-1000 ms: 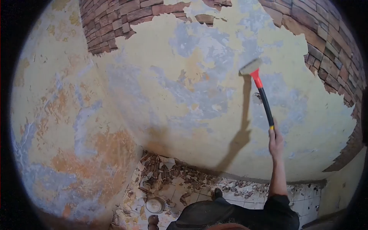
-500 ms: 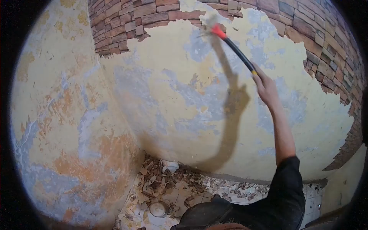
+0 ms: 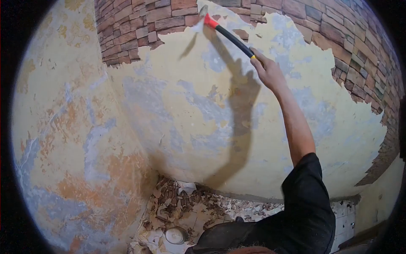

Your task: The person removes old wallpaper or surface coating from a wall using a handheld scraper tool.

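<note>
My right hand [image 3: 270, 72], arm raised, is closed round the lower end of a hatchet [image 3: 234, 40] with a black handle, a yellow band and a red neck. Its grey metal head is up against the wall [image 3: 177, 114], at the torn edge of the brown stone-pattern wallpaper [image 3: 171, 17]. Below that edge the wall shows pale yellow with patchy grey-blue areas. A small scrap of the stone wallpaper [image 3: 241, 34] clings near the handle. Shadows of the arm and tool fall across the wall. My left hand is out of view.
The side wall [image 3: 80, 139] on the left is scraped, with orange and grey patches. Torn wallpaper scraps [image 3: 173, 199] litter the tiled floor in the corner. A round light-coloured container [image 3: 176, 235] stands among them. More stone wallpaper [image 3: 355, 55] runs down the right side.
My right hand has moved up and to the left with the hatchet. Its head, blurred before, now lies farther left at the wallpaper's torn edge.
</note>
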Demonstrator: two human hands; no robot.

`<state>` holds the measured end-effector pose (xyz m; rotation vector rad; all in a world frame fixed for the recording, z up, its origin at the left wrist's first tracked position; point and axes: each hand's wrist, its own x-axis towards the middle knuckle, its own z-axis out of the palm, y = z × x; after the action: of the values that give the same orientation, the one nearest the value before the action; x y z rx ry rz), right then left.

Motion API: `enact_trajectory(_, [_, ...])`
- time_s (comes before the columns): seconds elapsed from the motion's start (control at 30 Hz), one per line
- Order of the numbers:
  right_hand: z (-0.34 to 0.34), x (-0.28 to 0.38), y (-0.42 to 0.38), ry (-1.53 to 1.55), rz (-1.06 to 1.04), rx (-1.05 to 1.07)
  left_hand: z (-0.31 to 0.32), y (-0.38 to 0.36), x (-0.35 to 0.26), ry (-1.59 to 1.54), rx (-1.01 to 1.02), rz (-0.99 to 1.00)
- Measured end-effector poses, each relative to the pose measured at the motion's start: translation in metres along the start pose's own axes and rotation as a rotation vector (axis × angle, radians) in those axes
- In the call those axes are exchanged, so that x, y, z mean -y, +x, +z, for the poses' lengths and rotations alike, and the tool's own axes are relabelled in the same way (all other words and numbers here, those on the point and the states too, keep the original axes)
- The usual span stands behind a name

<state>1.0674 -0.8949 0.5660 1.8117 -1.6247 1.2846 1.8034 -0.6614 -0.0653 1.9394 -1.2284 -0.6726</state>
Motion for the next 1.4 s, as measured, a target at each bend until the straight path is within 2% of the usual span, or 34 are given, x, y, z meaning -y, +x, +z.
enact_trajectory(0.1, [-0.021, -0.014, -0.038, -0.081, -0.008, 0.006, 0.002, 0.017, -0.011, -0.04, -0.015, -0.078])
enact_trajectory(0.17, [-0.056, -0.045, -0.091, -0.031, 0.101, -0.045, 0.007, 0.047, -0.014, -0.07, -0.026, -0.117])
enact_trajectory(0.23, [-0.081, -0.061, -0.128, -0.03, 0.071, -0.129, 0.018, 0.077, -0.017, -0.109, -0.039, -0.158])
enact_trajectory(0.27, [-0.083, -0.05, -0.124, -0.035, 0.074, -0.129, 0.019, 0.085, -0.014, -0.119, -0.039, -0.186])
enact_trajectory(0.37, [-0.081, -0.027, -0.109, -0.151, 0.289, -0.066, 0.005, 0.09, 0.005, -0.115, -0.026, -0.284])
enact_trajectory(0.47, [-0.081, -0.034, -0.114, -0.092, 0.237, -0.086, 0.009, 0.097, 0.011, -0.137, -0.01, -0.376])
enact_trajectory(0.57, [-0.088, -0.048, -0.122, -0.107, 0.188, -0.097, 0.003, 0.138, 0.002, -0.181, -0.038, -0.441])
enact_trajectory(0.63, [-0.08, -0.034, -0.108, -0.156, 0.211, -0.064, 0.003, 0.193, -0.031, 0.07, 0.115, -0.009])
enact_trajectory(0.67, [-0.071, -0.029, -0.096, -0.16, 0.215, -0.053, 0.018, 0.187, -0.074, 0.391, -0.103, 0.144])
enact_trajectory(0.7, [-0.063, -0.027, -0.087, -0.137, 0.244, -0.04, 0.023, 0.194, -0.131, 0.211, 0.02, 0.06])
enact_trajectory(0.73, [-0.061, -0.029, -0.082, -0.114, 0.269, -0.033, 0.029, 0.196, -0.16, 0.026, 0.138, -0.022])
enact_trajectory(0.77, [-0.064, -0.032, -0.084, -0.125, 0.222, -0.059, 0.029, 0.187, -0.163, 0.021, 0.139, -0.021])
enact_trajectory(0.83, [-0.085, -0.044, -0.098, -0.111, 0.162, -0.073, 0.017, 0.171, -0.154, -0.018, 0.044, -0.143])
enact_trajectory(0.87, [-0.093, -0.043, -0.103, -0.097, 0.104, -0.09, 0.007, 0.163, -0.133, -0.003, 0.056, -0.167])
enact_trajectory(0.9, [-0.101, -0.03, -0.102, -0.12, 0.263, -0.006, 0.003, 0.159, -0.105, 0.005, 0.066, -0.189])
enact_trajectory(0.93, [-0.095, -0.032, -0.091, -0.12, 0.254, -0.008, 0.006, 0.165, -0.048, -0.004, 0.062, -0.189])
enact_trajectory(1.0, [-0.074, -0.039, -0.06, -0.16, 0.095, -0.02, 0.02, 0.196, -0.035, 0.266, 0.086, 0.06])
enact_trajectory(1.03, [-0.063, -0.033, -0.036, -0.105, -0.026, -0.052, 0.031, 0.201, -0.069, 0.312, 0.045, 0.034])
enact_trajectory(1.1, [-0.042, -0.019, 0.019, -0.135, -0.085, 0.045, 0.052, 0.207, -0.146, 0.099, 0.062, 0.055])
enact_trajectory(1.13, [-0.026, -0.008, 0.045, -0.175, -0.09, 0.084, 0.052, 0.172, -0.201, 0.096, 0.056, 0.047])
enact_trajectory(1.17, [-0.014, 0.0, 0.06, -0.215, -0.098, 0.124, 0.048, 0.148, -0.292, 0.204, 0.023, 0.096])
enact_trajectory(1.27, [0.001, -0.02, 0.056, -0.113, -0.128, 0.093, 0.097, 0.156, -0.269, 0.152, -0.031, 0.117])
enact_trajectory(1.3, [-0.004, -0.009, 0.041, -0.172, -0.139, 0.081, 0.104, 0.159, -0.241, 0.137, 0.011, 0.153])
enact_trajectory(1.37, [-0.028, -0.024, 0.022, -0.212, -0.074, 0.179, 0.102, 0.151, -0.112, 0.134, 0.051, 0.178])
enact_trajectory(1.4, [-0.044, -0.036, 0.008, -0.223, -0.087, 0.173, 0.093, 0.149, -0.051, -0.012, 0.073, -0.023])
